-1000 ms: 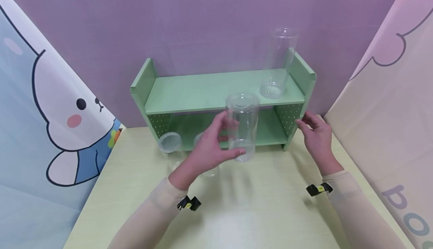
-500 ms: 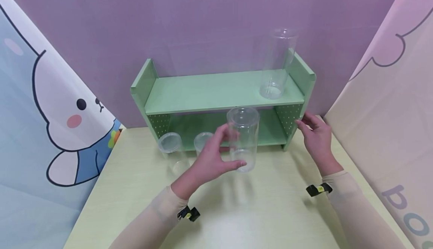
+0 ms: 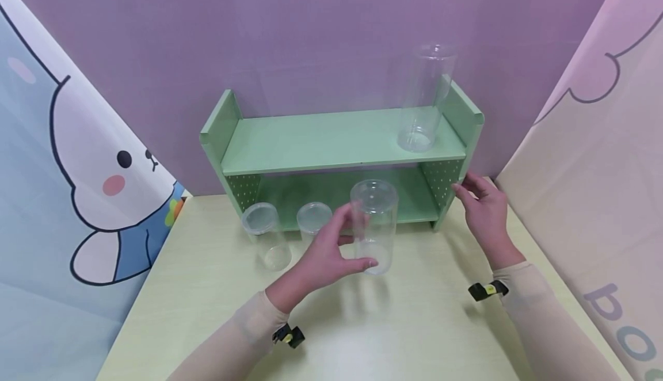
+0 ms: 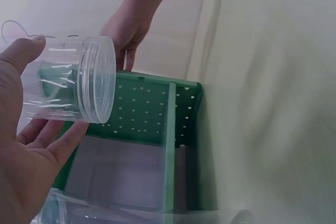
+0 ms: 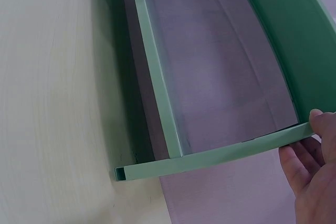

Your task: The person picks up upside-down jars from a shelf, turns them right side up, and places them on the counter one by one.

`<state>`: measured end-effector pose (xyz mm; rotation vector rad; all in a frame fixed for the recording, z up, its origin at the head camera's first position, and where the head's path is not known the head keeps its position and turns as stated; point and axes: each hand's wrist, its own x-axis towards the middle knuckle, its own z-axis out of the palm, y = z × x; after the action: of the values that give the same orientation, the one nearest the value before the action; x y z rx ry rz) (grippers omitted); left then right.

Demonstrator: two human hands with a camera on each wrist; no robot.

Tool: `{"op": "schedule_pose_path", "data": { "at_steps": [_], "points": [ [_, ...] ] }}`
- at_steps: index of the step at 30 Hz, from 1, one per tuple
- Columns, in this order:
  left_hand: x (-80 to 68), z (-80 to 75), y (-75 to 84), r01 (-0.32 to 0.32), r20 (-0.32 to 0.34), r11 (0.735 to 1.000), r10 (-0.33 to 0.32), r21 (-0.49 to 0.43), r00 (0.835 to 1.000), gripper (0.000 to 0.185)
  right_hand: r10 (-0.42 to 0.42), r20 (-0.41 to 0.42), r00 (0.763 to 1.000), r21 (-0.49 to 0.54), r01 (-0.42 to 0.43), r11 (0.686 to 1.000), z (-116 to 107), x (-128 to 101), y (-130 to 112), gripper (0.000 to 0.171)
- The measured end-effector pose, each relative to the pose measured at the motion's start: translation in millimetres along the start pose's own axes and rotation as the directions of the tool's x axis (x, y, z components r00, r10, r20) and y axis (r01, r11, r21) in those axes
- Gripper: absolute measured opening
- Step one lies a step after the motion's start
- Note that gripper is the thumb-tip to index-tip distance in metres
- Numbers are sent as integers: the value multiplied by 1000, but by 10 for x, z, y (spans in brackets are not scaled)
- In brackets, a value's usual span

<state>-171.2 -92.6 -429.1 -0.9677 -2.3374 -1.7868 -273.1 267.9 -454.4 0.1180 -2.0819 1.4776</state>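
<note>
Left hand grips clear jar between thumb and fingers; jar upright, long axis vertical, lid end up, before green shelf. Right hand fingers rest on shelf's right side panel.

Sheer beige sleeves, black wrist straps with yellow dots

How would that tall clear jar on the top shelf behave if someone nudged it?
The tall clear jar looks empty and thin-walled, so it is probably light and would slide easily on the smooth green shelf. It stands upright, much taller than it is wide, so a push near its top would likely tip it. Being round, it would probably roll once it lay down.
</note>
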Motion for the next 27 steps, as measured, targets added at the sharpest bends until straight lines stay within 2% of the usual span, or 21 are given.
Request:
{"op": "schedule_pose_path", "data": {
  "at_steps": [5, 9, 12, 15, 17, 20, 24, 27],
  "points": [
    [-30, 7, -32, 9, 0, 1000, -9, -3, 1000, 90, 15, 2, 1000, -9, -15, 1000, -8, -7, -20, 33],
    [-49, 13, -63, 21, -3, 1000, -21, -12, 1000, 94, 7, -58, 998, 10, -7, 1000, 5, -100, -257, 36],
    [-58, 15, -83, 25, -1, 1000, -25, -15, 1000, 95, -74, -143, 987, 57, 83, 995, 15, -189, -476, 32],
    [-64, 22, -103, 25, 2, 1000, -25, -16, 1000, 95, -221, -181, 958, 93, 241, 966, 30, -244, -581, 23],
    [-67, 24, -109, 30, 4, 999, -30, -18, 1000, 94, -325, -123, 938, 116, 339, 934, 49, -257, -602, 23],
    [-75, 24, -121, 40, 6, 999, -40, -17, 999, 94, -459, 49, 887, 183, 444, 877, 93, -287, -696, 32],
    [-81, 34, -147, 44, 13, 999, -44, -19, 999, 98, -534, 289, 795, 281, 462, 841, 155, -371, -947, 40],
    [-80, 46, -174, 40, 25, 999, -39, -14, 999, 102, -532, 403, 745, 313, 434, 845, 198, -424, -1110, 43]
  ]
}}
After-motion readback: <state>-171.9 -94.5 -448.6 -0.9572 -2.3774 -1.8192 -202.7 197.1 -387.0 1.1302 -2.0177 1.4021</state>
